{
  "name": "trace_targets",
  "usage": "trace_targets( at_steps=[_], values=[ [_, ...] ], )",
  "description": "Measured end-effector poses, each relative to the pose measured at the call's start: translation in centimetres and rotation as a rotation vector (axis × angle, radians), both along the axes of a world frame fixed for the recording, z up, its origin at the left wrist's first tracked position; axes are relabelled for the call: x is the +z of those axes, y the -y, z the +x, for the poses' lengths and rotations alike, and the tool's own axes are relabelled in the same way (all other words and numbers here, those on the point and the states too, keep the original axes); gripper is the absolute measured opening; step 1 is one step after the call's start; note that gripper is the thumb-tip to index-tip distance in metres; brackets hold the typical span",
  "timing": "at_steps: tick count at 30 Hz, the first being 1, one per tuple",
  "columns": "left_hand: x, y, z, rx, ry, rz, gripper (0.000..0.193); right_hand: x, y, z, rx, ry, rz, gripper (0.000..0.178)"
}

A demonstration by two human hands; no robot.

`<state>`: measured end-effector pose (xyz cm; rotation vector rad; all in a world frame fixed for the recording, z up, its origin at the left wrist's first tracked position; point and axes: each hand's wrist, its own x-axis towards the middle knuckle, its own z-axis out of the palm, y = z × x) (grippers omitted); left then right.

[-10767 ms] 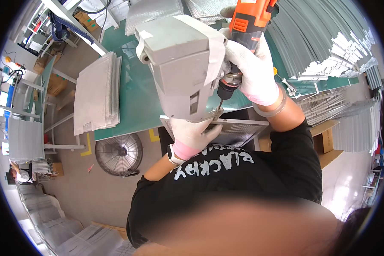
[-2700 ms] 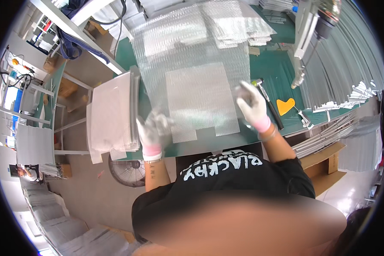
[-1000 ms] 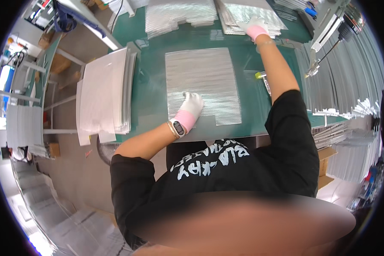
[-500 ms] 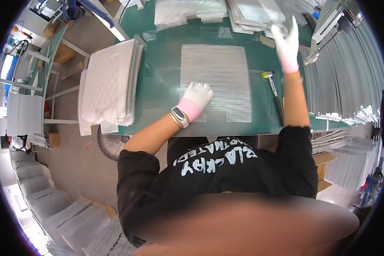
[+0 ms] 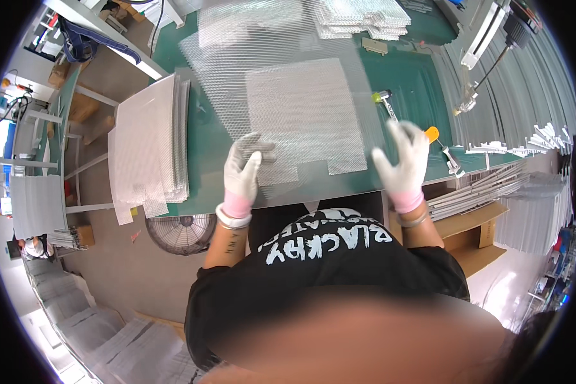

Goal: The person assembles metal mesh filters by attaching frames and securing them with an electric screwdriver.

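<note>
Silvery mesh sheet (image 5: 237, 70) hangs over the green table (image 5: 211, 153), held up at its near edge. The left hand (image 5: 242, 171) and right hand (image 5: 403, 163) each pinch a corner. It looks ready to be laid flat on the smaller mesh piece (image 5: 304, 112) under it, edges lined up.

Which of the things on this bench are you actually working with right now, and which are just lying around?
In hand:
- large mesh sheet, held up by left hand and right hand
- smaller mesh sheet flat on the green bench beneath it

Lying about:
- mallet
- orange scraper
- stack of panels at the left
- mesh piles at the far edge
- floor fan
</note>
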<state>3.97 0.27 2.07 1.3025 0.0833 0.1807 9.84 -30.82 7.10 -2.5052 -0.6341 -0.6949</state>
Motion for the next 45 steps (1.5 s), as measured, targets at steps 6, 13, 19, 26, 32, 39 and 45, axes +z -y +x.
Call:
trace_targets(
  at_steps=[6, 13, 19, 26, 32, 39, 45],
  values=[
    [-1.5, 1.3, 0.6, 0.177, -0.032, 0.360, 0.075, -3.6, -0.8, 1.0, 0.027, -0.495, 0.360, 0.091],
    [-2.2, 0.9, 2.9, 0.142, -0.168, 1.259, 0.085, -6.7, -2.2, 3.1, -0.025, -0.519, 0.170, 0.090],
    [-4.7, 0.7, 3.4, 0.123, -0.251, 1.418, 0.083, -9.2, -2.8, 3.8, -0.122, -0.670, 0.073, 0.080],
    [-4.2, 0.2, 4.2, 0.038, -0.342, 1.412, 0.080, -9.3, -2.1, 4.9, -0.035, -0.674, -0.029, 0.067],
    [-3.7, 0.2, 4.1, 0.047, -0.362, 1.312, 0.079, -7.1, -1.9, 6.2, 0.031, -0.758, -0.186, 0.063],
    [-2.7, -0.8, 5.3, 0.072, -0.095, 1.688, 0.069, -7.3, 0.5, 23.4, -0.064, -0.384, -0.101, 0.038],
    [-2.0, 0.5, 2.0, -0.250, -0.219, 1.682, 0.060, -9.8, 0.7, 30.9, -0.676, -0.573, -0.296, 0.065]
  ],
)
